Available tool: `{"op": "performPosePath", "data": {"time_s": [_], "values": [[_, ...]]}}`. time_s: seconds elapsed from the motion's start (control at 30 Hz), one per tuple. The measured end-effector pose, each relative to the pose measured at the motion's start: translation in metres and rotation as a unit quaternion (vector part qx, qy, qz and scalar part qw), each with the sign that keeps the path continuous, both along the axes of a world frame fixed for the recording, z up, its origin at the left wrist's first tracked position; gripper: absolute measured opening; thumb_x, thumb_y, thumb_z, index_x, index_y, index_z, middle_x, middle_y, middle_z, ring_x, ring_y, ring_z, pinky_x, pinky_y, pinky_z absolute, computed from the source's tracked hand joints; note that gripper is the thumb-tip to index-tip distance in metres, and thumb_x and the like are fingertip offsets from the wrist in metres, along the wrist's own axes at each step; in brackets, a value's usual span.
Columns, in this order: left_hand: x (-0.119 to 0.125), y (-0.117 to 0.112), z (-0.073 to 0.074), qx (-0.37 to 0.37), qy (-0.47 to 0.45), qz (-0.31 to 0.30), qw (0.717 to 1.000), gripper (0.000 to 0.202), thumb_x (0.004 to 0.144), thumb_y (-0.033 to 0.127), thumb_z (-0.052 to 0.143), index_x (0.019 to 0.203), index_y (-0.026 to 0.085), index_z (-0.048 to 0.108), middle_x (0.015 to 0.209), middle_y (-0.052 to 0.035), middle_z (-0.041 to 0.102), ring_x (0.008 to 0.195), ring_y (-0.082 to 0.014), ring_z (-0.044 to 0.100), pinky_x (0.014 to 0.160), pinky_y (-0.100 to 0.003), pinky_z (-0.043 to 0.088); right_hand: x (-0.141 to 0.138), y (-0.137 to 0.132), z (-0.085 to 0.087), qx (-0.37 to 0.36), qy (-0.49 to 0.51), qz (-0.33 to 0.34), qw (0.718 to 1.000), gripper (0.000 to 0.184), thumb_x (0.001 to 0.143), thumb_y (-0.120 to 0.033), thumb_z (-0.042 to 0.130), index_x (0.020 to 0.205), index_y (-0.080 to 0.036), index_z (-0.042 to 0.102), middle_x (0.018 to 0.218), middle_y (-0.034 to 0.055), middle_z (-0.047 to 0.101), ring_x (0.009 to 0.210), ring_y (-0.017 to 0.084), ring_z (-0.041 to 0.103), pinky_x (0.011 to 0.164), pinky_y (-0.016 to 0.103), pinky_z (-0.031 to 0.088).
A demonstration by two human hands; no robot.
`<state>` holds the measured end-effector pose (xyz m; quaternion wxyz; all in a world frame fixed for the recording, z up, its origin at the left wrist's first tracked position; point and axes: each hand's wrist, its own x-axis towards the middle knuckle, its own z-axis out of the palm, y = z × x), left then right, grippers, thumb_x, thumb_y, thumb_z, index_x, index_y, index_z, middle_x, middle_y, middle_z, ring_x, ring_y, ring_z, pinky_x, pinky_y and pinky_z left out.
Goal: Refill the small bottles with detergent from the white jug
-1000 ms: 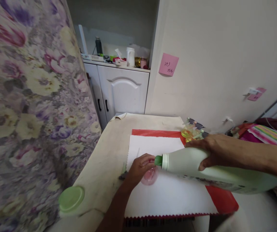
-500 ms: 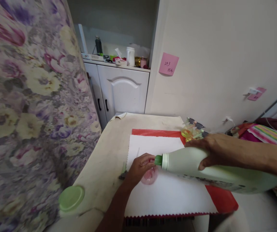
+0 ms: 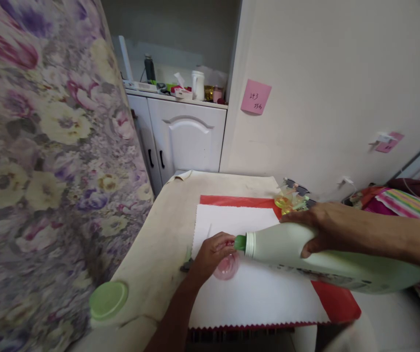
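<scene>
My right hand (image 3: 316, 227) grips a large pale green jug (image 3: 279, 244), tipped nearly on its side with its mouth toward the left. The jug's green spout (image 3: 240, 243) meets the top of a small clear pink bottle (image 3: 226, 267) on a white sheet (image 3: 261, 293). Closed around the neck of that bottle is my left hand (image 3: 215, 252), its fingertips right beside the spout. A thin whitish tube (image 3: 210, 229) and a small green-and-dark piece (image 3: 187, 261), perhaps a spray head, lie left of the bottle.
A round green cap (image 3: 108, 300) lies at the table's left front. Several small bottles with yellow liquid (image 3: 286, 200) stand at the back right, beyond my right hand. Red paper (image 3: 334, 300) shows under the white sheet. A floral curtain (image 3: 48, 171) hangs at the left.
</scene>
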<state>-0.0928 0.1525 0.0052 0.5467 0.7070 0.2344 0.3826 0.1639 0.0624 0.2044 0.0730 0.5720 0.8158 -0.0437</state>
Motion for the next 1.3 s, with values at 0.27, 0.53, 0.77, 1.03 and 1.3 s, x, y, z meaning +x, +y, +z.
{"op": "performPosePath", "data": {"time_s": [0.27,0.53,0.77,1.03,1.3], "values": [[-0.0001,0.0005,0.0004,0.008,0.010,0.008,1.000,0.016,0.083,0.025,0.063,0.094,0.019,0.071,0.093,-0.0046,0.066,0.089,-0.0199,0.060,0.081,-0.031,0.044,0.0009,-0.0001,-0.0001,0.008,0.012,0.012,1.000,0.057,0.066,-0.037,0.080,0.120,-0.029,0.063,0.076,0.0022,0.075,0.066,0.026,0.069,0.055,0.030,0.045],[-0.0007,0.0004,0.0007,0.010,0.008,0.006,1.000,0.016,0.083,0.023,0.063,0.097,0.020,0.071,0.094,-0.0045,0.066,0.090,-0.0199,0.061,0.081,-0.030,0.044,0.0001,-0.0001,0.0017,0.005,0.016,0.020,1.000,0.052,0.068,-0.039,0.078,0.117,-0.029,0.064,0.073,0.0008,0.074,0.061,0.023,0.068,0.053,0.027,0.042],[0.0001,0.0013,-0.0018,0.013,0.005,0.005,1.000,0.015,0.083,0.023,0.063,0.096,0.020,0.071,0.093,-0.0039,0.066,0.089,-0.0192,0.060,0.081,-0.029,0.044,0.0008,0.0001,0.0003,0.007,0.006,0.018,1.000,0.055,0.068,-0.039,0.079,0.120,-0.029,0.062,0.074,0.0008,0.074,0.063,0.023,0.068,0.054,0.028,0.041],[0.0003,0.0005,-0.0007,0.007,0.003,0.002,1.000,0.018,0.084,0.025,0.062,0.098,0.020,0.071,0.097,-0.0053,0.067,0.093,-0.0207,0.061,0.083,-0.031,0.045,-0.0006,-0.0015,0.0035,0.008,0.013,0.022,1.000,0.053,0.069,-0.041,0.078,0.118,-0.028,0.063,0.076,0.0017,0.075,0.066,0.024,0.069,0.055,0.028,0.043],[0.0006,0.0011,-0.0011,0.010,0.007,0.004,1.000,0.018,0.083,0.028,0.063,0.097,0.020,0.071,0.095,-0.0051,0.067,0.090,-0.0203,0.060,0.082,-0.031,0.045,0.0066,0.0009,-0.0023,0.011,0.026,0.026,0.999,0.056,0.067,-0.041,0.079,0.120,-0.031,0.062,0.076,0.0006,0.075,0.066,0.025,0.069,0.054,0.029,0.043]]}}
